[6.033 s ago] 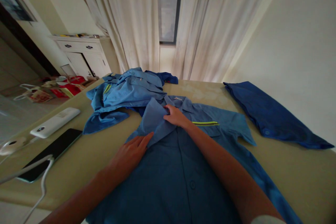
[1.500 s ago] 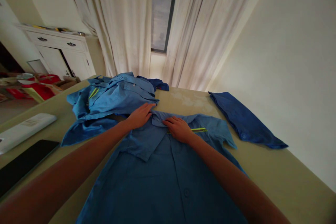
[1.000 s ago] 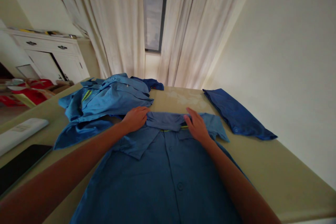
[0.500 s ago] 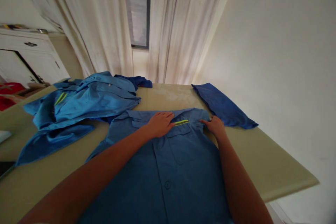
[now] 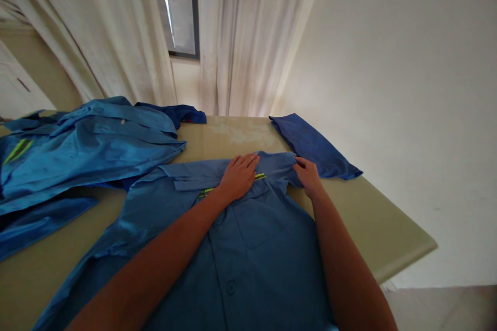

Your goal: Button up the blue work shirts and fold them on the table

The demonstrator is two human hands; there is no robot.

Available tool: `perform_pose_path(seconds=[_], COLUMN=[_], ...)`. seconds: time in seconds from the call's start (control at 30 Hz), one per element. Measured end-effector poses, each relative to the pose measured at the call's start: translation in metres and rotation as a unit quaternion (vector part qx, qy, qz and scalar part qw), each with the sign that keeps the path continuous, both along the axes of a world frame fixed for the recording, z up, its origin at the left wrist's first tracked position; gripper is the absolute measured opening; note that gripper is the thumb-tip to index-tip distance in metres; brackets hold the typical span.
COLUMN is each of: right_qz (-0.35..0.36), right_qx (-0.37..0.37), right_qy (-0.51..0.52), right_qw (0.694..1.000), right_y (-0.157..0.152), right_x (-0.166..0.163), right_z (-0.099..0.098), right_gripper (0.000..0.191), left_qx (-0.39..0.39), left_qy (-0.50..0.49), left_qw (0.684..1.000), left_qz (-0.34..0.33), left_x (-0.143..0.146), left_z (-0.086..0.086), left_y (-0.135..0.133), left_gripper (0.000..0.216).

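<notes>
A blue button-up work shirt (image 5: pixel 267 227) lies front side up on the table, with its collar end away from me and a row of buttons down its middle. Yellow-green strips mark the chest. My left hand (image 5: pixel 238 178) rests flat on the upper chest, fingers stretched over the cloth by the collar. At the shirt's right shoulder, my right hand (image 5: pixel 307 176) pinches the edge of the short sleeve between thumb and fingers. The lower shirt is partly hidden beneath my forearms.
A second blue shirt (image 5: pixel 116 139) lies rumpled at the left, over darker blue cloth (image 5: pixel 182 114). Folded dark blue cloth (image 5: pixel 314 145) lies at the back right. The table (image 5: pixel 380 227) ends in a corner near the wall (image 5: pixel 407 88); curtains (image 5: pixel 252 36) hang behind.
The view has swung right. My right hand has drawn the shirt's right shoulder and sleeve outward, so more of it lies spread. My left hand stays on the upper chest.
</notes>
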State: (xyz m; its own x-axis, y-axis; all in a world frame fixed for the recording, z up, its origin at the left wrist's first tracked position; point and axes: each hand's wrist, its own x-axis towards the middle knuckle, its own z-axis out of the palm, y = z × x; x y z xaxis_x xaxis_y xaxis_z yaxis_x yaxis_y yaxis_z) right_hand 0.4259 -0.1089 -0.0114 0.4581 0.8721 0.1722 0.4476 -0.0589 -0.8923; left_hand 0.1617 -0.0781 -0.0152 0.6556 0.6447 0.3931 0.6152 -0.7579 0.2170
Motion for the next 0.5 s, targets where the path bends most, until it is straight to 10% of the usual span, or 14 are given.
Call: perform_pose_path(seconds=[0.17, 0.5], right_qz=[0.006, -0.018], right_qx=[-0.048, -0.24], right_qy=[0.106, -0.083], right_qw=[0.993, 0.967], right_y=[-0.01, -0.036], right_x=[-0.007, 0.011], right_z=[0.017, 0.022], right_gripper=[0.065, 0.11], left_qx=[-0.054, -0.024], left_qy=[0.046, 0.051], left_qw=[0.982, 0.985], left_qz=[-0.173, -0.165], left_x=[0.021, 0.026], left_z=[-0.002, -0.008], left_y=[-0.038, -0.055], left_gripper=[0.065, 0.07])
